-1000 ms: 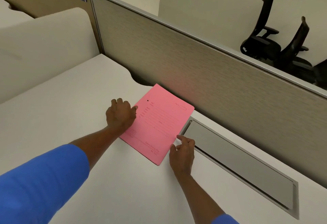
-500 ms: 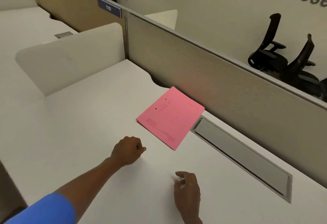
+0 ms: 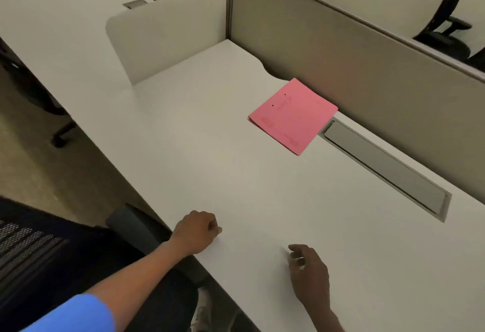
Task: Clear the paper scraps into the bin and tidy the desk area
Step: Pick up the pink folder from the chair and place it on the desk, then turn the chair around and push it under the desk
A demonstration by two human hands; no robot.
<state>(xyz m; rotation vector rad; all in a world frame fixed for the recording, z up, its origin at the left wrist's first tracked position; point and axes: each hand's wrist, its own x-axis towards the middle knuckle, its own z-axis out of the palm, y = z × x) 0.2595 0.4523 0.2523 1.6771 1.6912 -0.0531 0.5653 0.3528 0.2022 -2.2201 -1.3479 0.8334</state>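
Observation:
A pink folder (image 3: 294,116) lies flat on the white desk (image 3: 236,169), at the back beside the partition and touching the end of the grey cable tray lid. My left hand (image 3: 195,230) rests near the desk's front edge, curled into a loose fist with nothing visible in it. My right hand (image 3: 309,271) hovers low over the desk to the right, fingers bent and slightly apart, holding nothing. Both hands are well away from the folder. No paper scraps or bin show in view.
A grey cable tray lid (image 3: 385,169) is set into the desk along the beige partition (image 3: 367,74). A white side divider (image 3: 168,32) stands at the left. A dark mesh chair (image 3: 52,258) is at the lower left, and another office chair (image 3: 443,32) beyond the partition.
Both hands have let go of the pink folder and drawn back to the desk's front edge. The view has pulled back and swung left, bringing my chair and the floor into sight.

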